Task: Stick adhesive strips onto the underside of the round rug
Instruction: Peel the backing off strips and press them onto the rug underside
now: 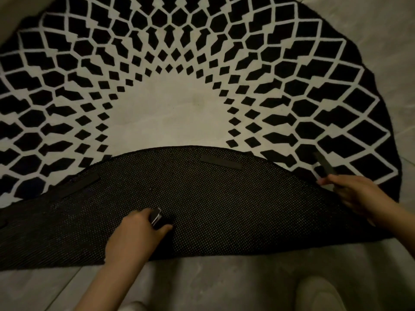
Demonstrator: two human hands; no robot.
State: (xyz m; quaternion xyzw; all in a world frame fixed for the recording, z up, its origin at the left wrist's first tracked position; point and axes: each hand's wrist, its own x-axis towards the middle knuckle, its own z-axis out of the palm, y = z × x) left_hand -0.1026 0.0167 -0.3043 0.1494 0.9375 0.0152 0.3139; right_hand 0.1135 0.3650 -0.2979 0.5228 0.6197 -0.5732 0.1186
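Head view: round rug [179, 63] lies on the floor [224, 283], its near edge folded over, dotted underside [224, 209] up with bare backing between two stuck strips [221, 161]. Left hand [134, 234], fingers curled, grips a small stack of strips [157, 217] on the backing. Right hand [359, 194] pinches one strip [324, 163] at the fold's right edge.

A room in a home, seen at floor level in dim light

A large round black-and-cream pile rug with a diamond lattice pattern [175, 104] lies on a floor of pale grey stone-look tiles with thin grout lines [235, 279], the sort of furnishing and flooring found in a living space; a pale slipper-like toe [318, 295] shows at the bottom edge.
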